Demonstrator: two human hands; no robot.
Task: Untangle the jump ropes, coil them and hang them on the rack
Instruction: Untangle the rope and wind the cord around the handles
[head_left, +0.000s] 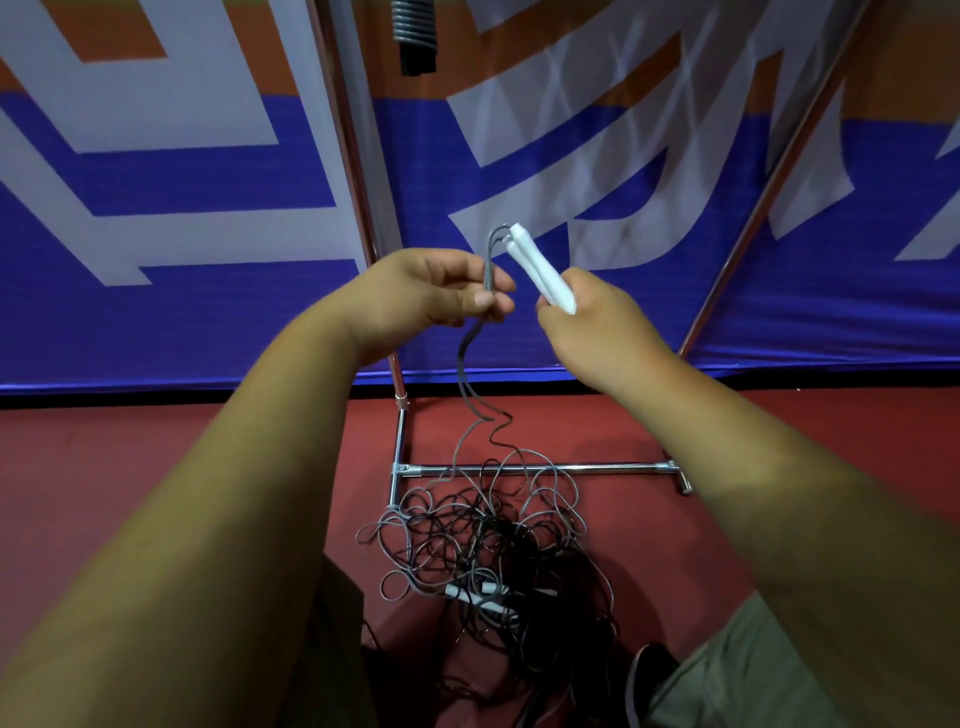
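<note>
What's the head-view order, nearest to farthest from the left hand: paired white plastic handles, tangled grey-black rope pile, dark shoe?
1. Paired white plastic handles: just right, in the right hand.
2. Tangled grey-black rope pile: floor, below.
3. Dark shoe: bottom right.

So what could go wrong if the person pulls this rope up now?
The grey cords, pinched in the left hand below the white handles the right hand holds, run down into the tangled pile; a hard pull may tighten knots there. Some loops lie across the rack's floor bar and might catch.
</note>
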